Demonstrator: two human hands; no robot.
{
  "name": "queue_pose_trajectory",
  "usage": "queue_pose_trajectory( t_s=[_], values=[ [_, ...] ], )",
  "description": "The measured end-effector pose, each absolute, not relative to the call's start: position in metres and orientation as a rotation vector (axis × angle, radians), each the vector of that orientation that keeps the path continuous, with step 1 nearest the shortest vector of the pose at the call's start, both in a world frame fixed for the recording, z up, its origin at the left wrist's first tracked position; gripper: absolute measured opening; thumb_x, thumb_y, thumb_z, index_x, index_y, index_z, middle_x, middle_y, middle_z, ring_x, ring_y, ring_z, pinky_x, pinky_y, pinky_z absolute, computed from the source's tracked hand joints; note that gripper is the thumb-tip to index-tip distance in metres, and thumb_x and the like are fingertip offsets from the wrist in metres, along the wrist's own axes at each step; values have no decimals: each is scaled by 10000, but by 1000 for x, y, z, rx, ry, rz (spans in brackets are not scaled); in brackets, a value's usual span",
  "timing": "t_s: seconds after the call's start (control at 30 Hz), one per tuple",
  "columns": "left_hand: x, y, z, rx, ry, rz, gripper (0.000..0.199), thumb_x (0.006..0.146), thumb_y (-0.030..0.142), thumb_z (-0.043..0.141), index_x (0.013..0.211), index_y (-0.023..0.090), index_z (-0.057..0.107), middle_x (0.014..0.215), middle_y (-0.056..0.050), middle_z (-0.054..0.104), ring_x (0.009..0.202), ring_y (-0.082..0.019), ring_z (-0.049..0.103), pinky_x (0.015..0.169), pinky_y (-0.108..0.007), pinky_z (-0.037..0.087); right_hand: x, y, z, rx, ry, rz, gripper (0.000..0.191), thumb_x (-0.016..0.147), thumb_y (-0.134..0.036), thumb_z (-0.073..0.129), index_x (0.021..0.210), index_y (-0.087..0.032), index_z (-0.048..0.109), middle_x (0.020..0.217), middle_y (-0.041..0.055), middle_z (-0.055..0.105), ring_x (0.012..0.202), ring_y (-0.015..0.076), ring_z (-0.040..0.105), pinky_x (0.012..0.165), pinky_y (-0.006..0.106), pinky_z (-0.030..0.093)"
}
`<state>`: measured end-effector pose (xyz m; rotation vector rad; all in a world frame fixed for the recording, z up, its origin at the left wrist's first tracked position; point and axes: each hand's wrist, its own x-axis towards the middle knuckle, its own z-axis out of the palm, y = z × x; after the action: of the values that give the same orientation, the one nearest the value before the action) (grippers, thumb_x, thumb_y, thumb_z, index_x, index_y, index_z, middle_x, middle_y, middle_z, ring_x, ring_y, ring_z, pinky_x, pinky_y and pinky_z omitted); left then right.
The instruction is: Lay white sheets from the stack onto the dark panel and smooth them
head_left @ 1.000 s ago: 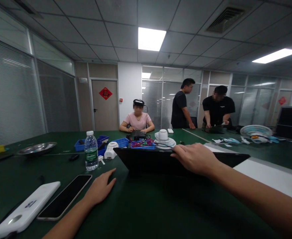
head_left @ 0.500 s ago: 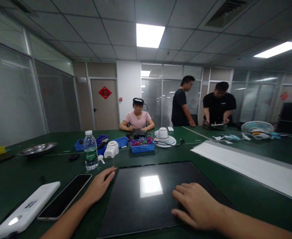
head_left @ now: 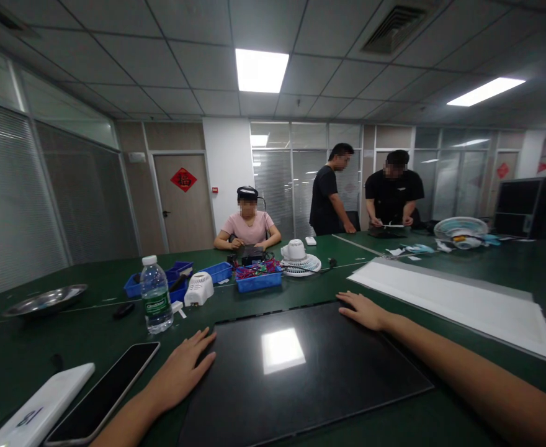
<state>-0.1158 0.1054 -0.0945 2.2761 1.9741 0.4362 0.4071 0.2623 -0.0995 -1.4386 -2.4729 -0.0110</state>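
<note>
A flat, glossy black screen panel (head_left: 319,379) lies on the green table in front of me and mirrors a ceiling light. My left hand (head_left: 182,369) rests at its left edge, fingers stretched forward and thumb apart. At the panel's far right corner is my right hand (head_left: 363,310), its fingers extended over the edge and corner. Neither hand is wrapped around anything. Left of my left forearm lies a smartphone (head_left: 108,391) with a dark screen, beside a white device (head_left: 44,403) bearing a dark marking.
A water bottle (head_left: 156,298) stands beyond my left hand. Behind it are a white plastic housing (head_left: 199,288), a blue tray (head_left: 259,283) of wires and a white fan part (head_left: 301,261). White sheets (head_left: 450,304) lie right. A metal dish (head_left: 44,300) sits left. Co-workers are across the table.
My right hand has moved from the panel's right middle surface away from me to its far right corner. My left hand stays at the left edge. The view has turned slightly right.
</note>
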Motion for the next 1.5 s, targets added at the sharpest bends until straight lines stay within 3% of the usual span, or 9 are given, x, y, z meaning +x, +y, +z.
queue_pose_trajectory(
  t_s=[0.1,0.4,0.57,0.67,0.87,1.07,1.23,1.33,1.5],
  values=[
    [-112,103,-92,2273,1982,396,677,957,587,380,1496,191,480,1630,-93,359,1508,-291,323,1245,-512,226,406,259,-103,-1389,-2503,-21,456,976,-449,595,1359,-205,551,1471,117,478,1325,305,474,1105,581,378],
    [-93,98,-85,2192,2046,433,752,930,646,384,1442,115,532,1580,-156,457,1457,-324,424,1214,-497,312,380,248,-89,-1348,-2526,-212,352,973,-449,603,1190,-173,623,1229,89,617,1091,233,607,954,474,512],
    [-76,96,-76,2168,2106,532,567,966,571,340,1214,149,626,1271,-157,698,1178,-293,669,1014,-438,497,371,250,-86,-1378,-2513,-275,318,974,-426,608,1159,-168,630,1182,79,633,1049,216,620,925,448,527],
    [-70,95,-71,2177,2131,548,482,966,547,337,1042,186,648,1098,-123,721,1029,-293,705,910,-443,518,367,254,-85,-1420,-2501,-275,321,975,-433,604,1149,-165,630,1154,75,639,1017,208,627,898,432,536],
    [-72,99,-77,2187,2163,538,539,946,555,364,1212,179,645,1316,-138,649,1192,-295,646,1038,-450,469,358,257,-85,-1463,-2492,-255,329,981,-446,594,1148,-165,633,1137,73,648,990,200,637,885,423,544],
    [-80,105,-88,2163,2199,475,704,909,594,396,1408,130,574,1572,-149,473,1436,-322,452,1206,-480,317,355,251,-85,-1449,-2479,-253,328,980,-442,598,1147,-162,633,1144,74,646,1010,206,634,898,433,540],
    [-83,107,-88,2133,2208,464,748,900,604,425,1442,99,535,1559,-157,491,1439,-321,449,1199,-472,334,348,251,-86,-1459,-2460,-259,326,981,-448,594,1134,-162,636,1128,71,650,994,201,636,889,426,542],
    [-83,107,-87,2125,2224,492,666,926,580,453,1387,116,577,1512,-168,536,1368,-317,526,1143,-491,395,342,250,-88,-1446,-2456,-266,329,979,-445,597,1140,-161,634,1133,71,648,1005,205,635,896,434,539],
    [-82,108,-86,2148,2268,556,451,963,543,531,1180,164,643,1228,-95,687,1112,-241,658,993,-488,493,337,248,-89,-1422,-2467,-249,324,981,-441,596,1143,-163,633,1138,72,647,1003,203,634,895,430,539]
  ],
)
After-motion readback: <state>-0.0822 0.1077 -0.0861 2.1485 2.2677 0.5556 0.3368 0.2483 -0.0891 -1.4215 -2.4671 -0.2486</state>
